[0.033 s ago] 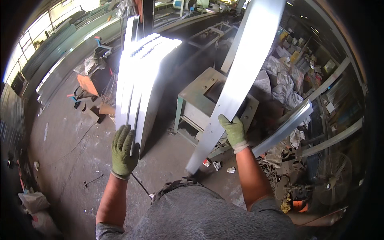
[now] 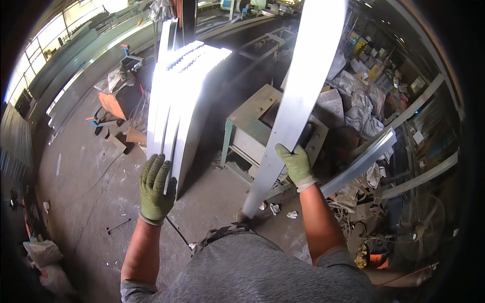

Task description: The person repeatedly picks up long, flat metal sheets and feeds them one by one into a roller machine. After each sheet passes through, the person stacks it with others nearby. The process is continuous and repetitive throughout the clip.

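R hand [image 2: 295, 164] holds metal strip [image 2: 290, 113] by edge; L hand [image 2: 155, 189] unclenched at stack [image 2: 172, 116]. Firm grip best, edges prob. sharp.

Bare forearms [image 2: 143, 250] reach forward, left hand [image 2: 155, 197] outstretched, fingers [image 2: 151, 171] close together, right hand [image 2: 298, 166] gripping, thumb [image 2: 283, 151] angled left.

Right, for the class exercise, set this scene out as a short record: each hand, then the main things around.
Left hand: green-gloved, fingers extended, at the near end of the stacked metal lengths
Right hand: green-gloved, gripping one edge of a long metal piece
Between them, farther off: greenish metal stand
Floor: crumpled white scraps
Far left: orange box
Lower right: fan
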The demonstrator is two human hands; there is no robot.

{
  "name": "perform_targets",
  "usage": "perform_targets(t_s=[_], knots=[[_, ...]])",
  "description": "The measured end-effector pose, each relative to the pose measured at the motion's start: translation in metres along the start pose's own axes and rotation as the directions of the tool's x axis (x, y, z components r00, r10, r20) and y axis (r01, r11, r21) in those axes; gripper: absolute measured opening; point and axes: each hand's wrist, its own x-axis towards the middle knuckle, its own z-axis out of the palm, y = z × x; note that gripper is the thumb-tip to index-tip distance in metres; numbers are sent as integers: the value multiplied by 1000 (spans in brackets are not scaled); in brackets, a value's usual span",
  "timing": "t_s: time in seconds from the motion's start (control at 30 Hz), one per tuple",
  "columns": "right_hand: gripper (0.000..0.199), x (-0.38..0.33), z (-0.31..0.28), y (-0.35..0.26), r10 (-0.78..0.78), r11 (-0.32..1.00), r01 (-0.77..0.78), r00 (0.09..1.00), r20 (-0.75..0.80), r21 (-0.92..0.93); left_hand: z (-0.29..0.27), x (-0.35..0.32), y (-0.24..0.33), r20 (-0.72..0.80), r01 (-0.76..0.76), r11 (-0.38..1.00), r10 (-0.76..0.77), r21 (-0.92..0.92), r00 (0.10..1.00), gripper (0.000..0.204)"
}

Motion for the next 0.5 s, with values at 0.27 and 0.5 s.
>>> perform_targets(t_s=[0.27, 0.5], knots=[[34, -3, 46, -25, 3, 800, 155, 965, 262, -580, -71, 38, 12, -181, -29, 966, 78, 256, 980, 72], [30, -17, 77, 33, -165, 742, 466, 824, 542, -482, -114, -23, -13, 183, 168, 812, -319, 559, 930, 106]])
